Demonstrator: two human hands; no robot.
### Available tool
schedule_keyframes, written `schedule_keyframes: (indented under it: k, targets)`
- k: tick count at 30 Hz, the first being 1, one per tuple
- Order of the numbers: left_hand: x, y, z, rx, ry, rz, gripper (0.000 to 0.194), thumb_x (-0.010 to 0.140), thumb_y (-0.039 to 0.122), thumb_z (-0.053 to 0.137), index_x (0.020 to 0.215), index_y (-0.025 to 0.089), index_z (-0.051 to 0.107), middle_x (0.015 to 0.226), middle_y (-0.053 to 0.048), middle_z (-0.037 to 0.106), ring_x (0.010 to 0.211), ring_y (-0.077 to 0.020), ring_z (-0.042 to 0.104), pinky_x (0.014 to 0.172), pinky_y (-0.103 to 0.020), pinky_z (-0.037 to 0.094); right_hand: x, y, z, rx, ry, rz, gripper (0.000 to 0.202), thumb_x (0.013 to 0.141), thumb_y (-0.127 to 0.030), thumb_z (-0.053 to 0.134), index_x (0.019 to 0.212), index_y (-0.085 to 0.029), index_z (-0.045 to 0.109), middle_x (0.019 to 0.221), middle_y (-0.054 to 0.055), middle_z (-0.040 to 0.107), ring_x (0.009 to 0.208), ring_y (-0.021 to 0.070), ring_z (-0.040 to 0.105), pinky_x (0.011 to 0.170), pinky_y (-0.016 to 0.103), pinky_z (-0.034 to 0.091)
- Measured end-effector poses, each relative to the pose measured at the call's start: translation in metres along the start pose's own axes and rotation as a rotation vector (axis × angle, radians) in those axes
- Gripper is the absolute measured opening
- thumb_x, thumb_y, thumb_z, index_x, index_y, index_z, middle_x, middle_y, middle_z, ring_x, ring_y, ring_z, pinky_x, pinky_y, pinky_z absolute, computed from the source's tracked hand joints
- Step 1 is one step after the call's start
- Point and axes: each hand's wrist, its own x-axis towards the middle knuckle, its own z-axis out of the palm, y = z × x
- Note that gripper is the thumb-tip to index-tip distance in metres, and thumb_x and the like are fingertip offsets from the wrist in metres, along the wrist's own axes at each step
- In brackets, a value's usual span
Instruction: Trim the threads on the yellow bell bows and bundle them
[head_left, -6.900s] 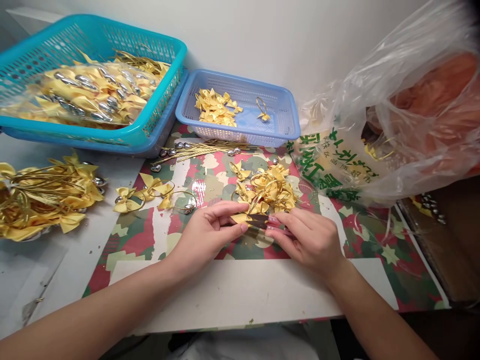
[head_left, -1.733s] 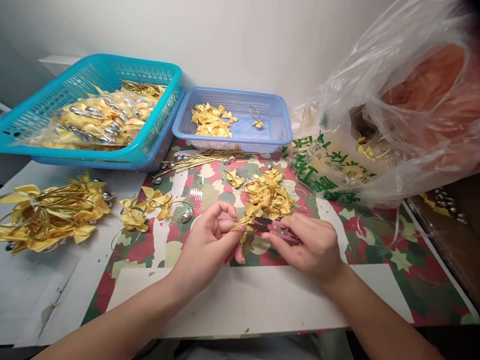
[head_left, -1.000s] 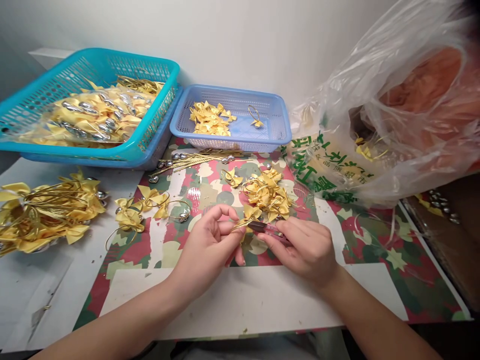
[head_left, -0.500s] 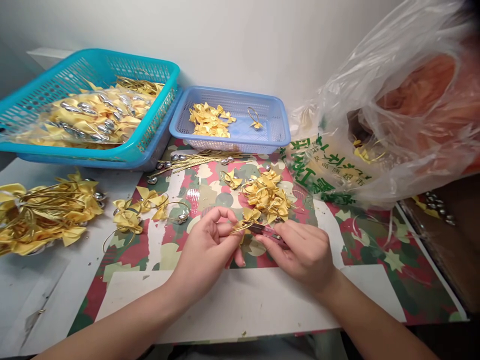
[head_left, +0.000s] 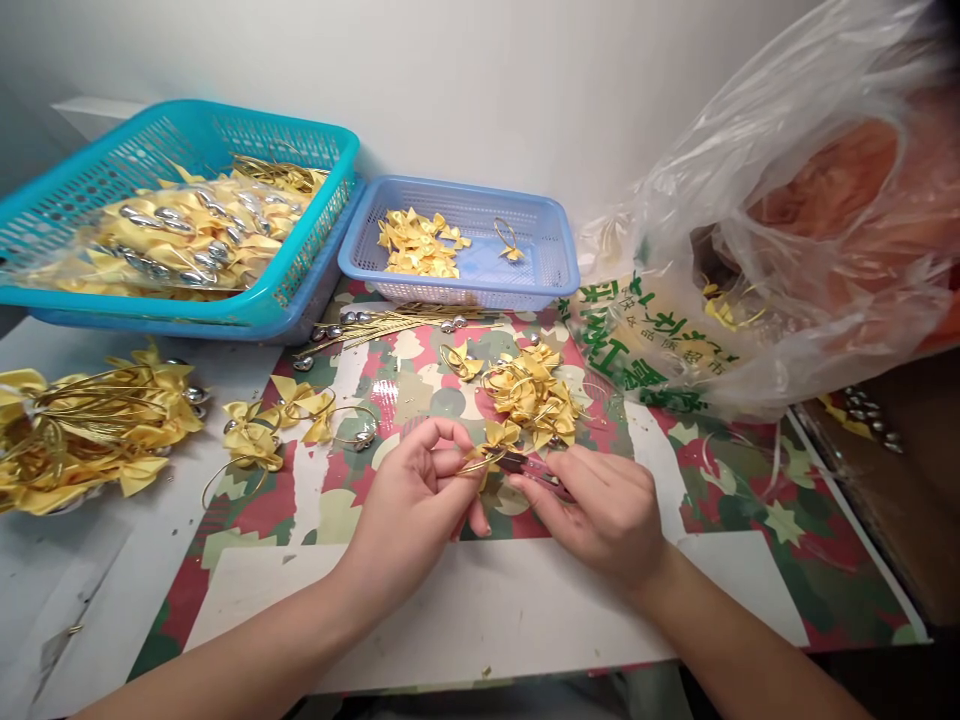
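Observation:
Between the fingertips of my left hand [head_left: 424, 490] is a yellow ribbon bow [head_left: 501, 436] with gold wire attached. My right hand [head_left: 611, 505] is closed around a small hand tool [head_left: 544, 472] with a dark tip and pinkish, partly see-through handles; whether it is pliers or a cutter I cannot tell. Its dark tip meets the gold wire beside the bow. Just behind my hands lies a heap of yellow bows [head_left: 531, 390]. A single wired bow [head_left: 463, 361] rests to the left of the heap. More bows with wire loops [head_left: 253, 440] lie left of my left hand.
A turquoise basket [head_left: 341, 160] holding bagged bows stands back left. Beside it, a blue basket [head_left: 551, 250] contains loose bows. Gold wires with silver beads [head_left: 386, 322] lie before it. A bundle of bows [head_left: 90, 430] is far left; a plastic bag [head_left: 810, 330] bulges at right.
Both hands stay nearly in place, still holding the bow and the tool. The tool and wire shift only slightly, and the whole view has moved a little.

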Motion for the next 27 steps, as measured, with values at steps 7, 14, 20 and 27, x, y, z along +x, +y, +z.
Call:
schedule_keyframes:
  k: [7, 14, 20, 27]
  targets:
    - [0.0001, 0.0, 0.0003, -0.002, 0.003, -0.008, 0.02, 0.083, 0.025, 0.059, 0.084, 0.023, 0.039, 0.044, 0.007, 0.059, 0.038, -0.0067, 0.044, 0.04, -0.014, 0.029, -0.0004, -0.0008, 0.0008, 0.002, -0.002, 0.002, 0.033, 0.093, -0.031, 0.057, 0.064, -0.017, 0.057, 0.048, -0.003, 0.05, 0.045, 0.0094, 0.043, 0.048, 0.026, 0.026]
    - [0.0009, 0.0001, -0.0005, 0.002, -0.003, -0.008, 0.019, 0.083, 0.024, 0.059, 0.085, 0.023, 0.04, 0.044, 0.007, 0.06, 0.036, -0.0062, 0.042, 0.039, -0.014, 0.029, -0.0018, -0.0008, 0.0027, -0.002, -0.004, 0.035, 0.031, 0.092, -0.036, 0.058, 0.067, -0.016, 0.059, 0.05, -0.003, 0.053, 0.046, 0.0095, 0.047, 0.047, 0.025, 0.027]
    - [0.0005, -0.0023, -0.0009, 0.008, -0.005, -0.003, 0.016, 0.085, 0.024, 0.056, 0.087, 0.023, 0.041, 0.045, 0.007, 0.06, 0.038, -0.0062, 0.043, 0.04, -0.013, 0.029, -0.002, -0.0013, 0.0026, 0.013, -0.005, 0.022, 0.033, 0.093, -0.035, 0.058, 0.065, -0.016, 0.058, 0.05, -0.002, 0.053, 0.046, 0.01, 0.047, 0.047, 0.026, 0.027]
    - [0.0006, -0.0013, 0.0002, 0.013, -0.004, 0.004, 0.015, 0.086, 0.023, 0.055, 0.087, 0.023, 0.04, 0.045, 0.008, 0.059, 0.038, -0.0056, 0.041, 0.04, -0.013, 0.03, -0.0009, -0.0023, 0.0024, 0.002, -0.01, 0.006, 0.036, 0.094, -0.033, 0.055, 0.063, -0.017, 0.056, 0.048, -0.003, 0.048, 0.045, 0.0099, 0.042, 0.047, 0.026, 0.026]
